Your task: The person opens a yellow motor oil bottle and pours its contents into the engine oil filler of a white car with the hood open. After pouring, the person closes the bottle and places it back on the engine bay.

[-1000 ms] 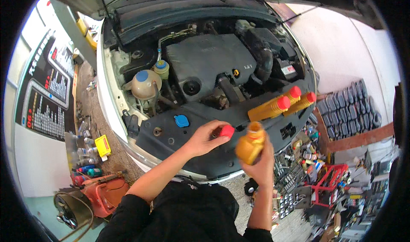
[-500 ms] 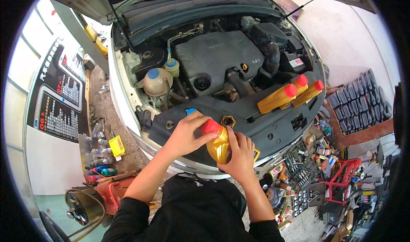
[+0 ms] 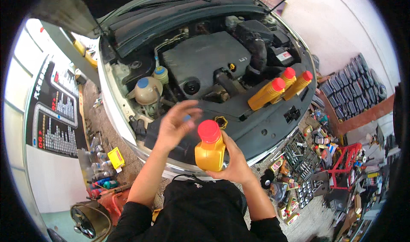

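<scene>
My right hand [image 3: 235,160] grips a golden-yellow oil bottle [image 3: 210,156] with a red cap, holding it upright before the car's front edge. To its left, my left hand [image 3: 174,124] is off the bottle, fingers apart and slightly blurred. Behind the bottle's cap, a yellow oil filler cap [image 3: 221,122] lies on the black front panel [image 3: 256,136]. Three more yellow bottles with red caps, the nearest oil bottle [image 3: 265,96] among them, stand in the bay's right front. An uncovered round opening [image 3: 191,87] shows in the black engine cover [image 3: 205,56].
A coolant tank [image 3: 148,91] with a blue cap sits at the bay's left. The raised hood hangs overhead on a prop. Tools and a socket set [image 3: 299,158] cover the floor at right, beside a red rack [image 3: 345,165]. An orange machine [image 3: 115,201] stands at lower left.
My left hand has let go of the bottle's red cap and moved left. My right hand keeps the bottle, now more upright and a little closer to me. The view has shifted slightly.
</scene>
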`<state>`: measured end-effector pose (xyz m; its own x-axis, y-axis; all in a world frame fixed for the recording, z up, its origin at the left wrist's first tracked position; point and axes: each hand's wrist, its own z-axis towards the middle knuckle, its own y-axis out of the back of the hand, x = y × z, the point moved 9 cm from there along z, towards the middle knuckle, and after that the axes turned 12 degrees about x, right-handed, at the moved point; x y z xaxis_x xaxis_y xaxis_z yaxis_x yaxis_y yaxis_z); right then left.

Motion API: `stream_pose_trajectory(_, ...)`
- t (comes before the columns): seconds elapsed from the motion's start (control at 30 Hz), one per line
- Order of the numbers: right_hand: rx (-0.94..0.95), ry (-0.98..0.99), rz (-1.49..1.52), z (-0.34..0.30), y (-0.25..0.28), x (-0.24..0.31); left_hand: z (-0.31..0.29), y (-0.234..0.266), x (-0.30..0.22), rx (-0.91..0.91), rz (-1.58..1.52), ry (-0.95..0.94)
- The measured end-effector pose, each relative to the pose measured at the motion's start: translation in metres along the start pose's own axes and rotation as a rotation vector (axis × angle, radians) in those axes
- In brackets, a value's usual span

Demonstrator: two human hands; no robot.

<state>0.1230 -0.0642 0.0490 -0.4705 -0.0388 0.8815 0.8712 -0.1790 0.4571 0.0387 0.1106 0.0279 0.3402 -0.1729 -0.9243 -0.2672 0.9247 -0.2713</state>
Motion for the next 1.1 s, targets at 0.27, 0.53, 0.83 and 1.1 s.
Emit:
stream_pose_trajectory(0.27,-0.260,-0.146,-0.374,-0.003,0.011,-0.008,0.004,-0.070,-0.004,0.104,0.203,0.011)
stream_pose_trajectory(0.53,-0.296,-0.125,-0.306,-0.025,0.032,-0.009,0.021,-0.008,0.033,-0.101,-0.117,0.106)
stream_pose_trajectory(0.83,-0.264,0.155,-0.023,-0.035,0.023,-0.015,0.033,-0.104,-0.014,0.162,0.346,0.000)
stream_pose_trajectory(1.1,-0.383,-0.040,-0.120,-0.075,0.046,-0.026,0.052,-0.127,0.011,0.316,0.181,0.132)
